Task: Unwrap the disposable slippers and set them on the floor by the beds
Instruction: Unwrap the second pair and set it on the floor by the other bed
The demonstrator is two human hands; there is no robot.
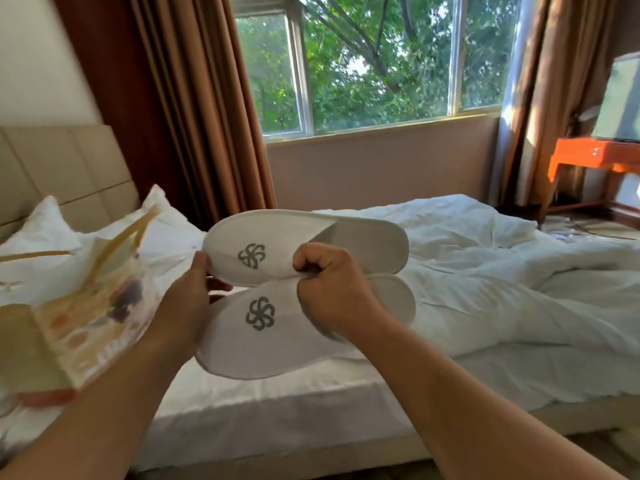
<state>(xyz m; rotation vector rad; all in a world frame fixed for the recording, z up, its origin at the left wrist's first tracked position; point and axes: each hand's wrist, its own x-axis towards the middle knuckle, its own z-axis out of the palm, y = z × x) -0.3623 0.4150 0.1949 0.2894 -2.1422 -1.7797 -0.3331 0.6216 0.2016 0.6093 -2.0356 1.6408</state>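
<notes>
Two white disposable slippers with grey flower logos are held up in front of me, above the bed. The upper slipper (277, 244) lies flat with its toe to the left. The lower slipper (256, 337) sits just below it, edges touching. My left hand (183, 306) holds the toe ends of both from the left, thumb on the upper one. My right hand (329, 289) is closed in a pinch on the strap edges where the two slippers meet. A clear plastic wrapper (86, 299), blurred, hangs at the left beside my left wrist.
A bed (485, 375) with a rumpled white duvet fills the middle, with pillows (45, 233) and a padded headboard at left. A strip of floor (588, 448) shows at the bottom right. An orange table (588, 157) stands at the far right under brown curtains.
</notes>
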